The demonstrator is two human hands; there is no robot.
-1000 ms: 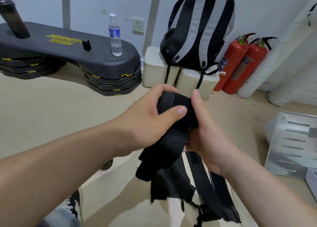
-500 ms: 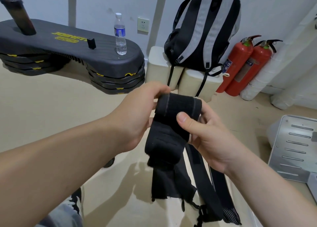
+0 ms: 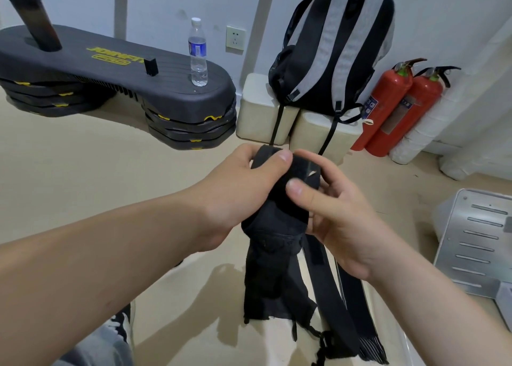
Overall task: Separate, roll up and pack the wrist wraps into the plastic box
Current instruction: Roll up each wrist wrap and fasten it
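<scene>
A black wrist wrap (image 3: 279, 199) is partly rolled at its top end, held up in front of me over the floor. My left hand (image 3: 243, 191) grips the roll from the left, thumb across its front. My right hand (image 3: 329, 207) pinches it from the right, thumb on the front face. The loose part of the wrap hangs down below the hands. More black wrap straps (image 3: 340, 304) trail down behind it to the bottom edge. No plastic box shows in the view.
A black stepped fitness platform (image 3: 116, 80) with a water bottle (image 3: 198, 52) stands back left. A striped backpack (image 3: 335, 50) sits on cream blocks (image 3: 257, 110). Two red fire extinguishers (image 3: 399, 105) lean at the wall. A slotted metal panel (image 3: 476, 243) lies right.
Both hands turned the roll: the left thumb came back across its front and the right thumb slid lower. The roll looks tighter and the hanging tail a little shorter.
</scene>
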